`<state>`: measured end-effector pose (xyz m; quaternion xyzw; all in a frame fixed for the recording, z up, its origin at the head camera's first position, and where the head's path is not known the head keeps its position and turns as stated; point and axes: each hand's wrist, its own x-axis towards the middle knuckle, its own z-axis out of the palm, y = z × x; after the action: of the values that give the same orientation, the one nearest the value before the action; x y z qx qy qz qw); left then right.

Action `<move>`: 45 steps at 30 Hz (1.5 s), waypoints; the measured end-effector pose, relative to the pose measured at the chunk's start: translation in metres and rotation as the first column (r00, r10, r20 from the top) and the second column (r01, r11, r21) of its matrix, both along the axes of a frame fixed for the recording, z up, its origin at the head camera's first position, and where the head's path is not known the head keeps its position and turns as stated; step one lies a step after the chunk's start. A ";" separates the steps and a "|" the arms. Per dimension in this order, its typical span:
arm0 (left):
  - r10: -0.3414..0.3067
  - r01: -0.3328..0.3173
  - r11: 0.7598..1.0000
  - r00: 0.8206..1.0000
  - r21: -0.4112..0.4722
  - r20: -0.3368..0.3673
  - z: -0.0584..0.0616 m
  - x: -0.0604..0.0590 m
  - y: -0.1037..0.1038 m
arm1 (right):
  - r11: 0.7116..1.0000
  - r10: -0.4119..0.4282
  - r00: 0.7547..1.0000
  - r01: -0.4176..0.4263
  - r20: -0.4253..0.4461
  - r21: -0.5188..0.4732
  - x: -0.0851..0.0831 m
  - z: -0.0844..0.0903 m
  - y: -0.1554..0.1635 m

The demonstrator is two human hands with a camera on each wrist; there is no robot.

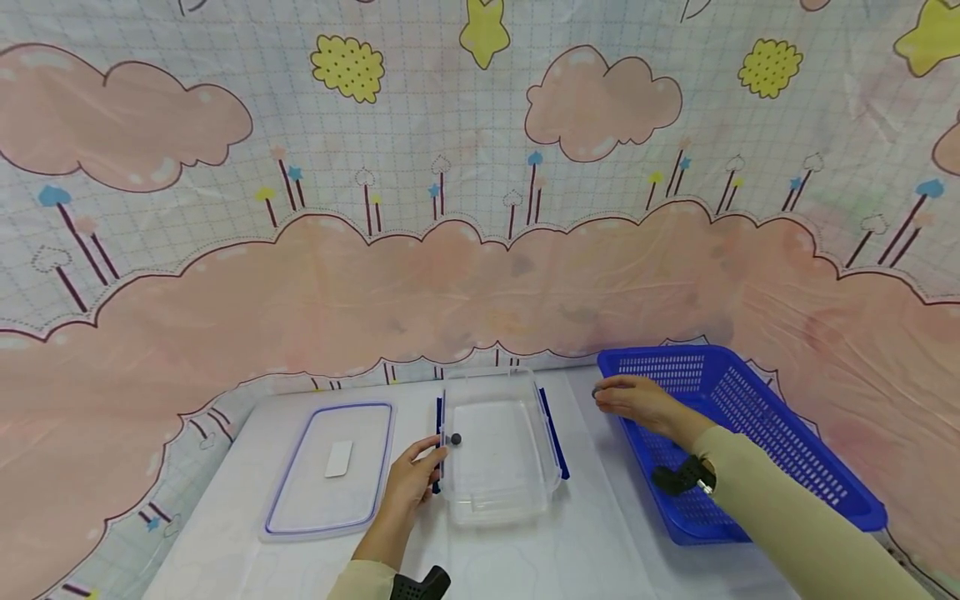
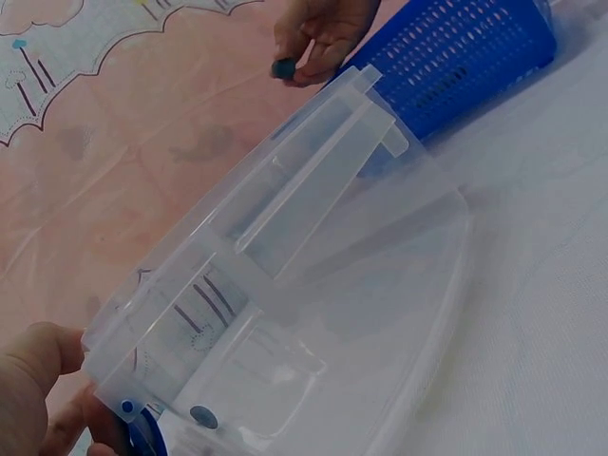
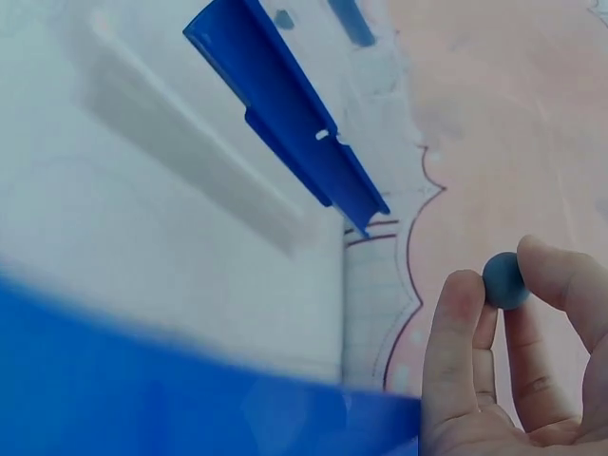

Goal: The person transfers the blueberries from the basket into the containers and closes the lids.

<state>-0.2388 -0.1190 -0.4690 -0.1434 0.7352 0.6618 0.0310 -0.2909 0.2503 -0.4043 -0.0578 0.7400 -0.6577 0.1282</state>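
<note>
A clear plastic container [image 1: 497, 492] with blue side clips [image 1: 553, 433] stands on the white table. One small dark ball [image 1: 454, 439] lies inside it near the left wall, and it shows again as the ball [image 2: 202, 415] in the left wrist view. My left hand [image 1: 420, 471] grips the container [image 2: 380, 285] by its left edge at the clip. My right hand [image 1: 633, 400] hovers between the container and the blue basket [image 1: 757, 433], pinching a second dark blue ball [image 3: 504, 280] between thumb and fingertips [image 3: 459, 294]. The left wrist view also catches that pinched ball [image 2: 283, 68].
The container's flat lid [image 1: 330, 467], with a white label, lies to the left of my left hand. The blue slotted basket [image 2: 465, 57] stands at the right of the table. A cloud-patterned cloth [image 1: 480, 208] hangs behind the table.
</note>
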 end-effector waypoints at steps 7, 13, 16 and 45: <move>0.003 -0.003 1.000 1.000 0.009 0.004 -0.001 0.000 0.002 | 0.999 -0.010 1.000 0.010 -0.003 0.037 -0.009 -0.007 -0.014; 0.005 -0.005 1.000 1.000 0.012 0.002 -0.001 0.000 0.003 | 1.000 0.007 1.000 -0.007 0.029 0.001 -0.013 -0.012 -0.031; 0.002 -0.002 1.000 1.000 0.007 0.002 -0.001 0.000 0.003 | 1.000 0.015 0.999 -0.014 0.035 -0.018 -0.014 -0.013 -0.040; 0.012 -0.012 1.000 1.000 0.004 -0.002 0.000 0.001 0.002 | 0.997 0.075 0.995 -0.074 0.071 -0.017 -0.033 -0.012 -0.138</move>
<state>-0.2383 -0.1167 -0.4691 -0.1469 0.7330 0.6637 0.0266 -0.3242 0.1122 -0.4160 -0.0628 0.7277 -0.6592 0.1788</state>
